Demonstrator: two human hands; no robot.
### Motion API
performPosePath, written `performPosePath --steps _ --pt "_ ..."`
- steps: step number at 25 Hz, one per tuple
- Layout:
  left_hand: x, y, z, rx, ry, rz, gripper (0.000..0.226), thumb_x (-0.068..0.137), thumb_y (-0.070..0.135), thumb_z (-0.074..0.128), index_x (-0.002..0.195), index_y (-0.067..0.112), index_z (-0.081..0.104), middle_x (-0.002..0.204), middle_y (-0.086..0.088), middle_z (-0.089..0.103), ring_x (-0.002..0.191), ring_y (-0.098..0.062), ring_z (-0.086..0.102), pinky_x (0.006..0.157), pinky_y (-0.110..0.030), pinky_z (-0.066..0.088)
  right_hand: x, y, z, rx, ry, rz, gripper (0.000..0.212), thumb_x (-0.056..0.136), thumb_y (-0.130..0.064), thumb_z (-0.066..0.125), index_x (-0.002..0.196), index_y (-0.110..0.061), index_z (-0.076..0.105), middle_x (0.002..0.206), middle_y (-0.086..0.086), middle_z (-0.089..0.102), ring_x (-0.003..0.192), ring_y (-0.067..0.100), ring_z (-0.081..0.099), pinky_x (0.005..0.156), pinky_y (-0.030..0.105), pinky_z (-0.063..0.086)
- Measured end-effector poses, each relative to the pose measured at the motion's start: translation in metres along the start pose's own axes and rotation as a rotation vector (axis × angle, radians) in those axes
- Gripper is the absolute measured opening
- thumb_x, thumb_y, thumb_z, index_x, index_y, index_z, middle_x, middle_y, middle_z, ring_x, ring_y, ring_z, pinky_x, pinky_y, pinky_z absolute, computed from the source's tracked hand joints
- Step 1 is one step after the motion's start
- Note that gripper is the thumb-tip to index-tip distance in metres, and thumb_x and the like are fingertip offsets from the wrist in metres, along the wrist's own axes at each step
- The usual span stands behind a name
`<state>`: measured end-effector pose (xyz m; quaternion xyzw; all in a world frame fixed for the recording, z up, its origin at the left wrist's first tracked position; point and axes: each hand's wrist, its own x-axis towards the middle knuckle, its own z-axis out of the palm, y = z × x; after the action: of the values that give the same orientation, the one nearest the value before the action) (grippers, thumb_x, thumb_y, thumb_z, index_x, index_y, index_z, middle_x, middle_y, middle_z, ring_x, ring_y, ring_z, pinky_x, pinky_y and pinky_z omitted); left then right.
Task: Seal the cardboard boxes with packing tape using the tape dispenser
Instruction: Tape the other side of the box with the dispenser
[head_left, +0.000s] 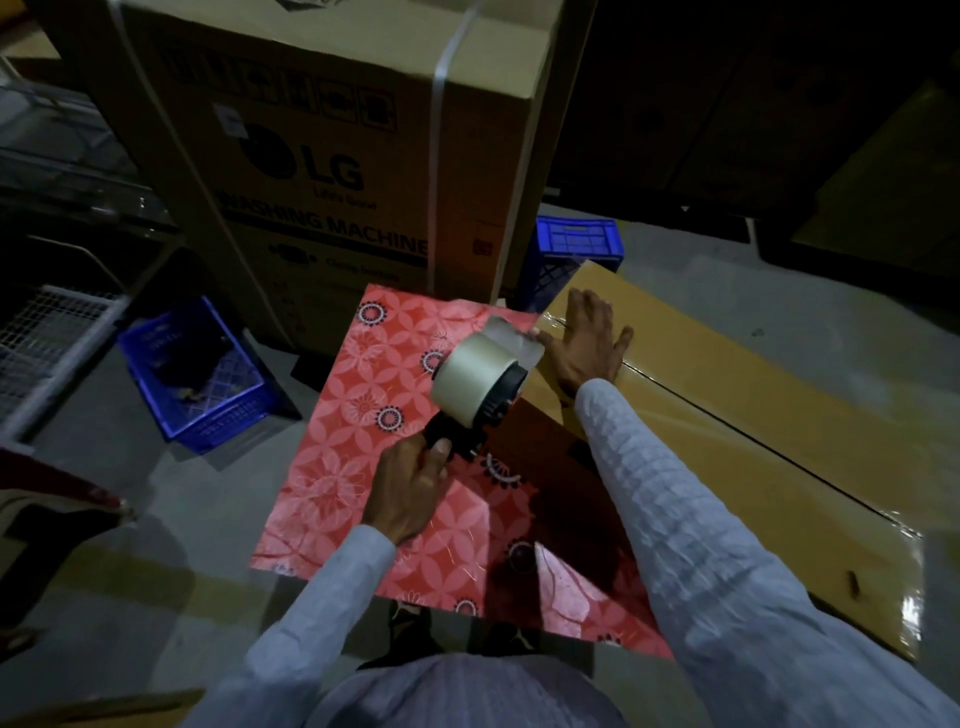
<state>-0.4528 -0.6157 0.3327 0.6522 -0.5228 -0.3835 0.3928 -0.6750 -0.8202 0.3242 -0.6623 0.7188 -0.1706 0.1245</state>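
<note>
A long flat brown cardboard box (753, 415) lies to the right, with shiny tape along its centre seam and near end. My right hand (587, 343) lies flat on the box's far left corner, fingers spread, thumb touching the loose tape end. My left hand (410, 488) grips the black handle of the tape dispenser (478, 384). Its pale tape roll sits just left of the box's corner, tilted up. A short strip of tape (511, 338) runs from the roll toward the box.
A red floral sheet (363, 467) covers the surface beside the box. A tall LG washing machine carton (332, 156) stands behind. Blue plastic crates sit at the left (197, 374) and behind the box (571, 249). A white wire rack (47, 343) is far left. Grey concrete floor lies around.
</note>
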Motion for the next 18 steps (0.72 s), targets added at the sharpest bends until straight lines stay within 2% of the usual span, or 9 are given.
performPosePath --steps 2,5,8,10,12,14,16,18 --pt "-0.013 -0.011 -0.003 0.063 0.008 0.022 0.050 0.091 0.055 0.040 0.071 0.015 0.060 0.060 0.000 0.065 0.050 -0.021 0.058 0.053 -0.043 0.046 0.001 0.001 0.001 -0.019 -0.004 0.001 0.091 0.089 -0.070 0.053 0.163 -0.028 0.022 0.172 -0.002 0.015 0.160 0.022 0.004 0.124 0.063 -0.006" --pt "-0.015 -0.022 0.001 0.067 0.031 -0.004 0.059 0.091 0.059 0.039 0.073 0.007 0.061 0.063 -0.004 0.066 0.056 -0.028 0.061 0.056 -0.046 0.048 -0.004 0.002 0.007 -0.018 -0.010 0.001 0.091 0.089 -0.072 0.053 0.163 -0.029 0.021 0.172 -0.002 0.015 0.160 0.022 0.003 0.123 0.064 -0.006" --pt "-0.009 -0.024 0.008 0.055 0.027 -0.033 0.061 0.090 0.060 0.038 0.073 0.006 0.060 0.064 -0.005 0.065 0.056 -0.027 0.059 0.058 -0.050 0.050 -0.005 0.002 0.004 0.010 -0.014 -0.004 0.090 0.089 -0.072 0.054 0.162 -0.029 0.024 0.172 -0.002 0.016 0.160 0.022 0.004 0.123 0.064 -0.007" --pt "-0.007 -0.025 0.008 0.051 0.031 -0.032 0.061 0.090 0.060 0.036 0.071 0.006 0.059 0.063 -0.008 0.063 0.054 -0.025 0.056 0.058 -0.049 0.048 -0.009 -0.002 -0.001 0.053 -0.013 0.005 0.086 0.088 -0.070 0.057 0.159 -0.027 0.033 0.168 0.001 0.024 0.158 0.024 0.013 0.122 0.062 -0.006" --pt "-0.009 -0.023 0.007 0.055 0.016 -0.009 0.059 0.089 0.059 0.034 0.070 0.008 0.057 0.063 -0.011 0.063 0.053 -0.026 0.054 0.056 -0.047 0.047 -0.022 -0.012 -0.014 0.171 0.005 0.013 0.079 0.087 -0.072 0.054 0.149 -0.023 0.049 0.154 0.005 0.043 0.146 0.027 0.038 0.125 0.062 0.008" --pt "-0.006 -0.023 0.007 0.084 -0.001 0.007 0.058 0.089 0.059 0.033 0.070 0.010 0.056 0.064 -0.013 0.063 0.056 -0.032 0.056 0.057 -0.046 0.046 -0.047 -0.032 -0.035 0.400 0.018 0.018 0.082 0.083 -0.083 0.043 0.134 -0.022 0.063 0.132 0.004 0.059 0.121 0.025 0.058 0.114 0.057 0.038" --pt "0.003 -0.028 0.006 0.117 -0.003 0.006 0.058 0.092 0.060 0.032 0.072 0.011 0.056 0.066 -0.011 0.063 0.061 -0.034 0.059 0.060 -0.049 0.049 -0.074 -0.065 -0.060 0.512 -0.142 0.001 0.100 0.071 -0.100 0.037 0.126 -0.023 0.068 0.118 0.001 0.067 0.104 0.018 0.065 0.097 0.048 0.052" --pt "0.007 -0.035 0.005 0.163 0.003 -0.002 0.052 0.095 0.056 0.032 0.073 0.014 0.055 0.067 -0.008 0.063 0.062 -0.032 0.058 0.061 -0.049 0.049 -0.099 -0.101 -0.080 0.408 -0.346 -0.042 0.120 0.048 -0.110 0.041 0.128 -0.023 0.065 0.120 0.000 0.067 0.104 0.019 0.064 0.093 0.044 0.054"
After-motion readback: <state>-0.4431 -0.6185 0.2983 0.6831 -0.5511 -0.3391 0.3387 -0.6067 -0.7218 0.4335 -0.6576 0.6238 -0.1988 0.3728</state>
